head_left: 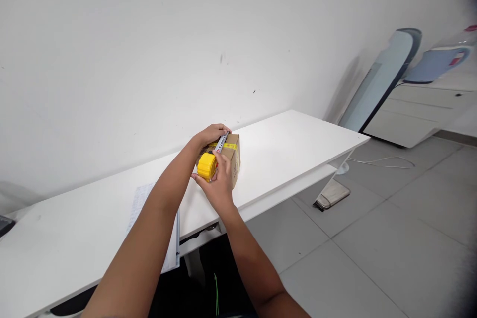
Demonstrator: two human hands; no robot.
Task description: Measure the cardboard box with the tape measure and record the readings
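Note:
A small brown cardboard box (234, 158) with yellow tape sits on the white table (283, 149). My right hand (218, 185) grips a yellow tape measure (206, 165) at the box's near end. The white blade (221, 142) runs across the box top. My left hand (210, 134) is closed over the far end of the blade, pressing it on the box's far edge.
A sheet of printed paper (139, 201) lies on the table under my left forearm. The table stands against a white wall. To the right are a grey tiled floor, a cable (380, 161) and leaning panels (378, 82) by a white cabinet (421, 112).

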